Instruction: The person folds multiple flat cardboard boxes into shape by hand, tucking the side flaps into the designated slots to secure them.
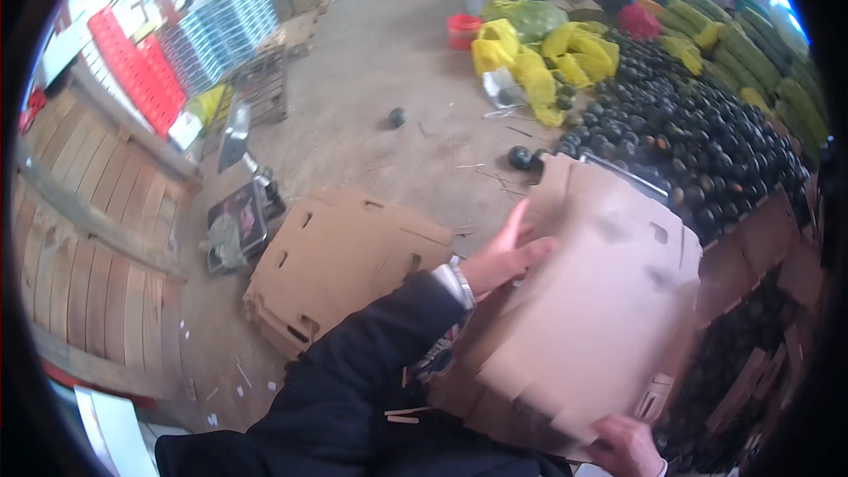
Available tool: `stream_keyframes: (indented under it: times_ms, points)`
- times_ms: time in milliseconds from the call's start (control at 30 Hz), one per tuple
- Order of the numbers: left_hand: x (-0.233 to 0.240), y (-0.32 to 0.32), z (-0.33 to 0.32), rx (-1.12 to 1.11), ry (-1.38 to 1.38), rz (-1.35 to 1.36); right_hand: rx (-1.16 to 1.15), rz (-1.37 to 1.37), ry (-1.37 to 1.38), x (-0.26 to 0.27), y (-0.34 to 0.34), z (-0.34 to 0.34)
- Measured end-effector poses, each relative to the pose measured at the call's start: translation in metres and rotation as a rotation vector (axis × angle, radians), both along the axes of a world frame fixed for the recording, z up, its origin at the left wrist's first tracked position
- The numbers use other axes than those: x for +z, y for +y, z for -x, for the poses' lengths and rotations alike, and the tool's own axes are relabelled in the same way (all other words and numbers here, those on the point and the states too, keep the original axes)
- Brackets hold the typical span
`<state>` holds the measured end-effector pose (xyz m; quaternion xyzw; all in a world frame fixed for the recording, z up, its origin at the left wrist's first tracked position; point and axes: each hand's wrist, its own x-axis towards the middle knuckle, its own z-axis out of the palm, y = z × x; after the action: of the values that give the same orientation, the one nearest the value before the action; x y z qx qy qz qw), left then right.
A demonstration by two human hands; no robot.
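Observation:
A large cardboard sheet (pixel 596 291) with cut slots lies tilted before me, partly blurred, over more brown cardboard (pixel 477 371). My left hand (pixel 510 255) is at its upper left edge, thumb apart from the fingers; whether it grips the edge is unclear. At the lower edge my right hand (pixel 626 444) holds a corner of the sheet, fingers bent. Left of my left arm, a stack of flat cardboard blanks (pixel 351 258) with hand-hole cutouts rests low near the floor.
Dark green round squashes or melons (pixel 662 119) form a big heap at the right. Yellow mesh bags (pixel 530 73) and a red bucket (pixel 464 32) stand behind. Wooden pallets (pixel 99 245) line the left. One dark round fruit (pixel 397 117) lies on the floor; a bench scale (pixel 238 218) is at left.

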<state>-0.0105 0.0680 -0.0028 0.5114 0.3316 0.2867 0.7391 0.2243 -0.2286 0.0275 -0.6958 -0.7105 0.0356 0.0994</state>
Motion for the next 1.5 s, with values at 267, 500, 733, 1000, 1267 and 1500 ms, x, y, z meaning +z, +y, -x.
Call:
stream_keyframes:
  times_ms: [267, 500, 733, 1000, 1267, 1500]
  points:
    - [-0.021, -0.016, 0.011, -0.345, 0.134, -0.260, -0.356, -0.360, 1.312, -0.103, 0.040, -0.088]
    - [-0.063, -0.034, 0.020, 0.152, -0.225, -0.239, -0.354, -0.603, 1.429, -0.110, 0.036, -0.058]
    - [0.016, 0.009, 0.024, -0.774, 0.041, -0.379, 0.023, 0.210, 1.581, -0.050, 0.042, -0.103]
    - [-0.005, -0.037, -0.047, -0.553, 0.734, -1.818, 0.006, -0.038, -0.241, -0.040, 0.063, -0.049]
    - [0.047, 0.018, 0.014, 0.188, 0.149, -1.206, -0.893, -0.802, -0.257, 0.070, -0.021, -0.178]
    - [-0.119, -0.027, 0.054, -0.070, 0.342, -0.429, -0.822, 0.100, 0.355, -0.098, -0.027, -0.120]
